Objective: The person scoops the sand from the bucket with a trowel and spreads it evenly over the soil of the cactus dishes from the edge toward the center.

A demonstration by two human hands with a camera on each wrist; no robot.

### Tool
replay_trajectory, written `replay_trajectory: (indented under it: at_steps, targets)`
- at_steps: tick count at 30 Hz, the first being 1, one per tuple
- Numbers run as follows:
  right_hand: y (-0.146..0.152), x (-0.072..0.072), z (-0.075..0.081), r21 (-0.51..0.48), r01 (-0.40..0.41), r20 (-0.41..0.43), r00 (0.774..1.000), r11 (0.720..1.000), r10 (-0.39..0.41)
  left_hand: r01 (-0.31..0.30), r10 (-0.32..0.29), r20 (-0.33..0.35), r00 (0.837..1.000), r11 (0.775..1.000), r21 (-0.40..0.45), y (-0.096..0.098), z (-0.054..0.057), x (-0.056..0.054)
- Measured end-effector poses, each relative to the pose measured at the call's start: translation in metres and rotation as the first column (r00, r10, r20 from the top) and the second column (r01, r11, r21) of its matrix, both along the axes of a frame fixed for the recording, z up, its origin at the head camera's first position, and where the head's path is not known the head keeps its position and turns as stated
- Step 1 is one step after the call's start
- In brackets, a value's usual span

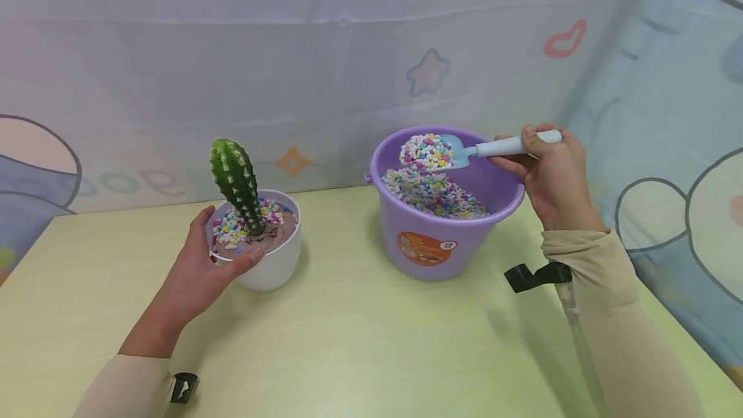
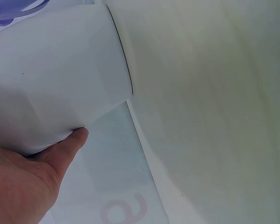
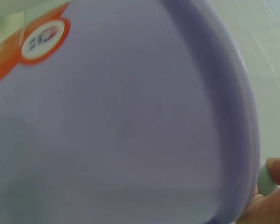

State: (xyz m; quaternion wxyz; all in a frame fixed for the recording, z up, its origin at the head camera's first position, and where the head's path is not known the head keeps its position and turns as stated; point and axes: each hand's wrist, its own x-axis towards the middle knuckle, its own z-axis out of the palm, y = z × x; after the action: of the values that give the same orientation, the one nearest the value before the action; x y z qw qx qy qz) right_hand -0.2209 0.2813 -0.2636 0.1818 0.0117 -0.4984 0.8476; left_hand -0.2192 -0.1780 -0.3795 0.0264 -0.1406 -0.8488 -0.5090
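My left hand (image 1: 200, 273) grips a white plant pot (image 1: 278, 263), with the thumb over its near rim and the fingers along its left side. A green cactus (image 1: 234, 176) stands in the pot, leaning slightly left. Colourful pebbles (image 1: 231, 228) cover part of the brown soil (image 1: 278, 235); the front and right soil is bare. In my right hand (image 1: 557, 182) is the pale handle of a light-blue scoop (image 1: 505, 146), heaped with pebbles and held level above a purple bucket (image 1: 400, 237). More mixed pebbles (image 1: 432, 192) lie inside the bucket.
Both the pot and the bucket stand on a pale yellow-green table (image 1: 348, 340), near its back edge. Behind them hangs a printed cloth (image 1: 348, 82), and another patterned cloth (image 1: 696, 102) borders the right side. The bucket wall (image 3: 121, 112) fills most of the right wrist view.
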Motion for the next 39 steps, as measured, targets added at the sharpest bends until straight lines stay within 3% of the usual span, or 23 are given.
replay_trajectory:
  at_steps: [10,21,27,30,32,39]
  targets:
    - [-0.048,-0.018,0.021,0.053,-0.065,0.048,0.997,0.996,0.063,-0.042,0.042,-0.003,0.999,0.999,0.001,0.005,-0.002,-0.003]
    - [-0.080,-0.022,0.014,0.124,-0.123,0.114,0.987,0.985,0.109,-0.038,0.038,0.010,0.999,0.999,-0.017,0.030,-0.007,-0.006]
    - [-0.102,-0.024,0.014,0.250,-0.105,0.109,0.991,0.963,0.080,-0.029,0.029,-0.004,1.000,0.999,-0.022,0.035,-0.006,-0.009]
    - [-0.115,-0.025,0.011,0.338,-0.091,0.103,0.993,0.937,0.059,-0.029,0.029,0.004,1.000,0.999,-0.029,0.036,-0.005,-0.009]
    - [-0.124,-0.024,0.008,0.422,-0.074,0.079,0.996,0.904,0.044,-0.030,0.031,0.010,0.999,0.999,-0.034,0.037,-0.005,-0.009]
    - [-0.141,-0.017,-0.003,0.689,0.043,-0.078,0.997,0.724,0.015,-0.042,0.043,0.018,0.999,0.998,-0.052,0.038,-0.005,-0.008]
